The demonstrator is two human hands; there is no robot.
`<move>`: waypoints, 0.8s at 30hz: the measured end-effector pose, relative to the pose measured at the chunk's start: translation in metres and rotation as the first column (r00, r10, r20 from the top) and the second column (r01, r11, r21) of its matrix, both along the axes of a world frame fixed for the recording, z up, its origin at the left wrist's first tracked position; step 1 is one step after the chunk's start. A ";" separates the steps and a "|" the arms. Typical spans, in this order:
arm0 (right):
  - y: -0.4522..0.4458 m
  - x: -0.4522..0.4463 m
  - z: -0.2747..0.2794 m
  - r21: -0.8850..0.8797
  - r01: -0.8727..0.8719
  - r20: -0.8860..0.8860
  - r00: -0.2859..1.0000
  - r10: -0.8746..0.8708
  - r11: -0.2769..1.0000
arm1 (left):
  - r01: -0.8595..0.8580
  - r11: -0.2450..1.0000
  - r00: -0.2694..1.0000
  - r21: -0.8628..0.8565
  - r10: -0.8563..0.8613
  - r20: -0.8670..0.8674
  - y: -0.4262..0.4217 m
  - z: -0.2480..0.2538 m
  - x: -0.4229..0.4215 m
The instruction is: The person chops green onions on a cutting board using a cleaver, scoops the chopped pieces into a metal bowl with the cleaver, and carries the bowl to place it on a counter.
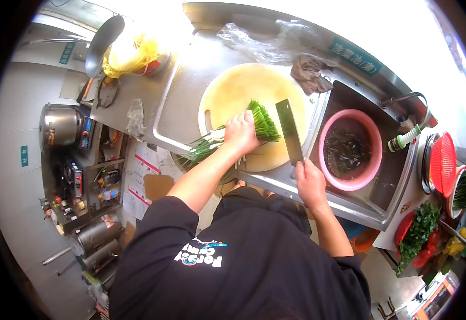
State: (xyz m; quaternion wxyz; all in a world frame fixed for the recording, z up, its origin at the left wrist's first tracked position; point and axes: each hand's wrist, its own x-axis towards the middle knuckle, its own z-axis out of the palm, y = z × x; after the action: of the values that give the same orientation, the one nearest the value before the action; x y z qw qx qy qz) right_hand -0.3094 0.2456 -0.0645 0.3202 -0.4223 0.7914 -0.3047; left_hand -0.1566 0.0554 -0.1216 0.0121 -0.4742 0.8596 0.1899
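Note:
A round wooden cutting board (233, 85) lies on the steel counter. Across it, my left hand (241, 133) grips a thick bunch of green onions (265, 124), pressing them down; the cut green ends face right and the paler stalks hang off the board's left edge. My right hand (310, 184) is closed around the handle of a cleaver (289, 128). The blade stands over the right part of the board, a little apart from the cut ends. The handle is mostly hidden in my fingers.
Right of the board, a pink basin (377, 144) with dark contents in water sits in the sink (387, 181). A brown cloth (310, 74) and clear plastic (275, 42) lie behind. Leafy greens (422, 229) are at far right; a yellow bag (131, 53) is at back left.

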 end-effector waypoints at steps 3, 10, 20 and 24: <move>-0.005 -0.002 0.001 -0.059 -0.037 -0.155 0.988 0.027 0.998 | 0.067 0.995 0.997 -0.071 -0.070 -0.045 0.005 -0.003 0.009; 0.024 -0.005 -0.023 0.162 -0.097 -0.261 0.956 0.137 0.982 | 0.143 0.988 0.990 -0.056 -0.144 -0.007 0.020 -0.006 0.021; 0.066 0.004 -0.024 0.263 -0.158 -0.221 0.951 0.218 0.952 | 0.166 0.985 0.985 -0.045 -0.168 -0.038 0.055 -0.004 0.049; 0.051 -0.002 -0.004 0.308 -0.155 -0.160 0.964 0.211 0.939 | 0.134 0.991 0.990 0.003 -0.133 -0.053 0.045 0.002 0.047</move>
State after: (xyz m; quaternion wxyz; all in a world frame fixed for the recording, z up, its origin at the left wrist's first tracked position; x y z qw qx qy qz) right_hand -0.3118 0.2963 -0.0682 0.3288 -0.4694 0.8119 -0.1112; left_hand -0.1094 0.1006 -0.1197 0.0036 -0.4103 0.8888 0.2041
